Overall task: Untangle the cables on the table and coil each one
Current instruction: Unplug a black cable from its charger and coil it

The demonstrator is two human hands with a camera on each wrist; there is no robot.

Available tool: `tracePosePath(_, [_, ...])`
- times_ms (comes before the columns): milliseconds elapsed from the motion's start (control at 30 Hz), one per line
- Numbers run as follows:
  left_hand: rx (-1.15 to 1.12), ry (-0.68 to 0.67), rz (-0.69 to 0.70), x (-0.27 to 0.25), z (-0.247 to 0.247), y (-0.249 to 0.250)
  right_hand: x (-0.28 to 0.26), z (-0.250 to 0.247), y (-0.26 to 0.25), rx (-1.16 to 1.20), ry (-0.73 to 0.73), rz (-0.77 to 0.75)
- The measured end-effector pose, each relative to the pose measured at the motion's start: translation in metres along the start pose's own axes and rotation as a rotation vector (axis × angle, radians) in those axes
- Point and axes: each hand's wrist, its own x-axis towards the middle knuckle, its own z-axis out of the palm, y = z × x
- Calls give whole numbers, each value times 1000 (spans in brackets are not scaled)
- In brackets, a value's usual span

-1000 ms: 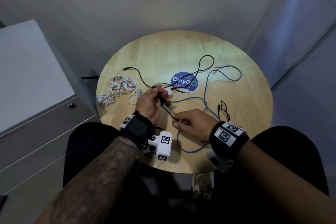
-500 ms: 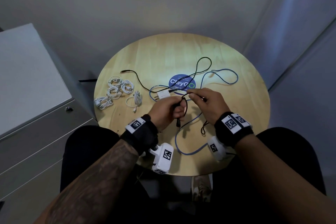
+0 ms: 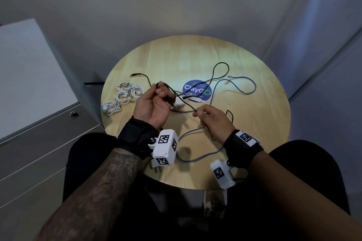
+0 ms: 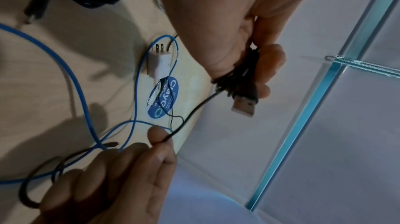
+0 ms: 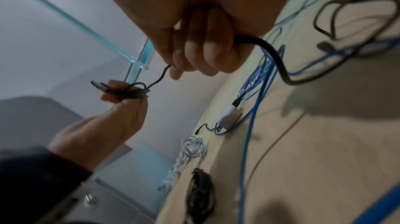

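In the head view, at frame centre, the left hand (image 3: 151, 106) holds a small bundle of thin black USB cable (image 3: 219, 73) raised above the round pale wooden desk (image 3: 254, 123), while the right hand (image 3: 213, 121) pinches the same cable's free run just right of it. The rest trails to the upper right, crossing the long blue network cable (image 3: 242, 92); a risk, I judge, is that pulling more slack drags the blue one along or tightens a snag. Finished white cable coils (image 3: 125, 94) lie at centre left. In the left wrist view, the left grip is closed tight around several black loops with the silver-tipped USB plug (image 4: 243, 106) sticking out below the fingers. In the right wrist view, the right grip is narrow, thumb and fingertips (image 5: 176, 71) nipping the strand.
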Motion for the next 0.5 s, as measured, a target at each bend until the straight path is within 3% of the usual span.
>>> tracePosePath(100, [38,114,91,1,-2,5,1,-2,4,-411,-77,-144])
tracePosePath(200, [119,210,158,5,-6,5,-3,-2,6,-511,-126,-188])
tracePosePath(333, [151,190,161,6,-6,-1,-9,1,5,-703,-175,-253])
tracePosePath(433, [424,183,205,6,-12,-19,-16,9,-1,-825,-235,-368])
tracePosePath(500, [679,159,240,5,-19,-31,-20,10,-9,-722,-234,-377])
